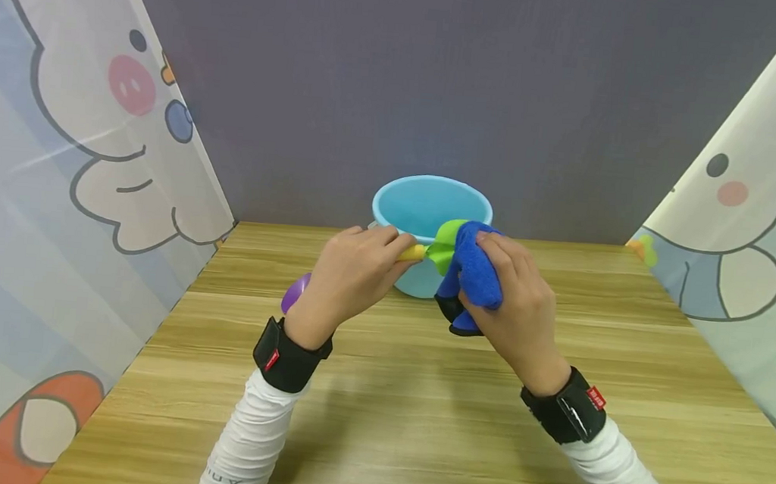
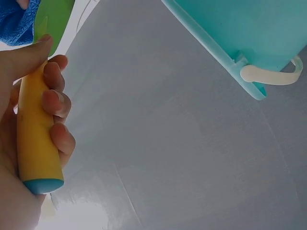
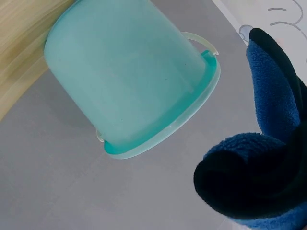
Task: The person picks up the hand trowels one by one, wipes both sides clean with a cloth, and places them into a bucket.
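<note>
My left hand (image 1: 355,271) grips the yellow handle of a toy shovel (image 2: 38,139), its fingers wrapped round it in the left wrist view. The shovel's green blade points right, toward a blue cloth (image 1: 478,273) with black edging. My right hand (image 1: 526,314) holds that bunched cloth against the blade, covering part of it. A loose fold of the cloth hangs below the fingers. Both hands are raised in front of a light blue bucket (image 1: 434,182), and the shovel crosses before its front in the head view.
The bucket, with a white handle (image 2: 271,75), stands at the back of the wooden table (image 1: 414,426) near a grey panel (image 1: 442,71). A purple object (image 1: 295,293) is partly hidden behind the left wrist. Cartoon-printed sheets (image 1: 32,244) flank the table.
</note>
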Demonstrator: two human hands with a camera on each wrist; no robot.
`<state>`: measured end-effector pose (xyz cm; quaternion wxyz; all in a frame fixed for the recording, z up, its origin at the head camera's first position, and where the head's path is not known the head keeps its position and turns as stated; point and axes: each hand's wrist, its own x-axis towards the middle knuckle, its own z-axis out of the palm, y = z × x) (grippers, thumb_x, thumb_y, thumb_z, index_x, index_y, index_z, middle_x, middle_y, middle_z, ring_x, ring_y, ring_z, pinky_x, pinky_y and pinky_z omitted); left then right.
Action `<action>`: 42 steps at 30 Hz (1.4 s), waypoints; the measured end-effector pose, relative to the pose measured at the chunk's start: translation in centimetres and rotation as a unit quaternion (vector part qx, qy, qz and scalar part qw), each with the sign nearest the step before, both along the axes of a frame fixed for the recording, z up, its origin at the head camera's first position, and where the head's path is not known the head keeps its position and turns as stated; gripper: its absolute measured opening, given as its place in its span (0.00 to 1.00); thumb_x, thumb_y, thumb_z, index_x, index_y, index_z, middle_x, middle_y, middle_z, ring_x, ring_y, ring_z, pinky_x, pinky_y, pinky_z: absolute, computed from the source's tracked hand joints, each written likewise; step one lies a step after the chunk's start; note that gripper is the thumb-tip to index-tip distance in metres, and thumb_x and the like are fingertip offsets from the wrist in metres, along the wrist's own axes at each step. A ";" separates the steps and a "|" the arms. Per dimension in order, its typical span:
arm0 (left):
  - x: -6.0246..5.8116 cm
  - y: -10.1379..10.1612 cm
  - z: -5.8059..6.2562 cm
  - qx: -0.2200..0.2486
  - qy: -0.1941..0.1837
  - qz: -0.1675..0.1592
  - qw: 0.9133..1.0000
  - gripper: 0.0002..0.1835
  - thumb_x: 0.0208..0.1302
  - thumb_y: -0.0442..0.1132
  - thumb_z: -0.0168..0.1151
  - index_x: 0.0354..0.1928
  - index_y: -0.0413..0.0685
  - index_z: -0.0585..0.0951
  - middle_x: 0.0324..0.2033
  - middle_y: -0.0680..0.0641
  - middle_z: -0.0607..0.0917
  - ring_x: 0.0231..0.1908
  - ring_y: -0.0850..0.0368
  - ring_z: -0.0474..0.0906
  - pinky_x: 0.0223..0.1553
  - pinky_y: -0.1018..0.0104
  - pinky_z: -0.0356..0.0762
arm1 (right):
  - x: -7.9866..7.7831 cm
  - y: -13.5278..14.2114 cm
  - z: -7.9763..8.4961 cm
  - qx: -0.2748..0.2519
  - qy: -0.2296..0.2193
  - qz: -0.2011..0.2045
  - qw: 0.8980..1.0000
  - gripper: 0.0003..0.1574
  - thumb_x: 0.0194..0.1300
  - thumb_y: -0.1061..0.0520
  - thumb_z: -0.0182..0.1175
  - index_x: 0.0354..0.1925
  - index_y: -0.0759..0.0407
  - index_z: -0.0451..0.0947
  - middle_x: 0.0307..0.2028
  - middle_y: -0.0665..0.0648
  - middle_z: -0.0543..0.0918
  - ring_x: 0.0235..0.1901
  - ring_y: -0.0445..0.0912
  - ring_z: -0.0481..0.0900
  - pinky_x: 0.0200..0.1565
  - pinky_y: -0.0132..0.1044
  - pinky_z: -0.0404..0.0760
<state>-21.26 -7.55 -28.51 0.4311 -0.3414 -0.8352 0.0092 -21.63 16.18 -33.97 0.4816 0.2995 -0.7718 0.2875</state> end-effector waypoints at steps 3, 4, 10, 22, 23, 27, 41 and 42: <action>0.0 0.2 -0.1 -0.002 0.004 0.002 1.000 0.11 0.69 0.50 0.67 0.40 0.50 0.84 0.25 0.53 0.81 0.21 0.60 0.73 0.23 0.69 0.68 | -0.1 -0.1 0.0 0.001 0.008 -0.006 1.000 0.38 0.65 0.40 0.67 0.64 0.60 0.74 0.59 0.64 0.81 0.59 0.60 0.81 0.56 0.60 0.82; 0.1 0.3 -0.1 -0.004 0.005 0.003 1.000 0.11 0.69 0.50 0.67 0.40 0.50 0.84 0.25 0.53 0.81 0.21 0.60 0.73 0.22 0.69 0.69 | -0.1 -0.1 -0.1 0.002 0.011 -0.009 1.000 0.40 0.66 0.36 0.65 0.63 0.61 0.74 0.59 0.64 0.81 0.59 0.60 0.80 0.57 0.60 0.82; 0.2 0.5 -0.1 -0.011 0.008 0.002 1.000 0.11 0.71 0.51 0.65 0.41 0.51 0.83 0.25 0.53 0.81 0.22 0.60 0.74 0.23 0.69 0.69 | -0.2 -0.2 -0.1 0.006 0.023 -0.010 1.000 0.41 0.66 0.31 0.62 0.61 0.60 0.72 0.67 0.64 0.74 0.68 0.60 0.74 0.59 0.61 0.80; 0.2 0.6 -0.1 -0.021 0.006 0.005 1.000 0.11 0.71 0.51 0.65 0.40 0.51 0.83 0.25 0.53 0.80 0.22 0.60 0.73 0.23 0.69 0.69 | -0.2 -0.3 -0.1 0.024 0.022 0.008 0.999 0.42 0.59 0.46 0.73 0.65 0.61 0.71 0.65 0.63 0.78 0.65 0.60 0.76 0.62 0.59 0.78; 0.2 0.6 -0.1 -0.020 0.006 0.004 1.000 0.11 0.70 0.51 0.65 0.40 0.51 0.83 0.25 0.53 0.80 0.22 0.60 0.73 0.23 0.69 0.68 | -0.2 -0.3 -0.1 0.025 0.023 0.007 0.999 0.44 0.56 0.49 0.75 0.66 0.60 0.71 0.64 0.63 0.78 0.64 0.61 0.76 0.61 0.59 0.79; 0.1 0.6 -0.1 -0.019 0.008 0.001 1.000 0.11 0.68 0.50 0.67 0.40 0.51 0.83 0.25 0.53 0.80 0.23 0.60 0.74 0.23 0.69 0.68 | -0.1 -0.3 -0.1 0.035 0.028 -0.005 0.999 0.49 0.49 0.53 0.78 0.68 0.57 0.72 0.62 0.64 0.79 0.61 0.62 0.77 0.56 0.60 0.82; -0.1 0.3 -0.1 0.008 0.007 -0.009 1.000 0.12 0.69 0.50 0.67 0.41 0.50 0.85 0.25 0.53 0.83 0.21 0.60 0.74 0.23 0.69 0.69 | -0.1 0.0 0.2 0.061 0.034 -0.007 0.998 0.53 0.40 0.59 0.83 0.65 0.52 0.73 0.61 0.62 0.80 0.58 0.65 0.76 0.52 0.62 0.83; -0.1 0.3 -0.1 0.008 0.008 -0.010 1.000 0.12 0.69 0.50 0.66 0.41 0.50 0.85 0.25 0.53 0.83 0.21 0.60 0.74 0.23 0.69 0.69 | 0.0 0.0 0.3 0.060 0.032 -0.007 0.998 0.52 0.40 0.59 0.83 0.65 0.52 0.74 0.61 0.62 0.80 0.58 0.64 0.76 0.52 0.62 0.83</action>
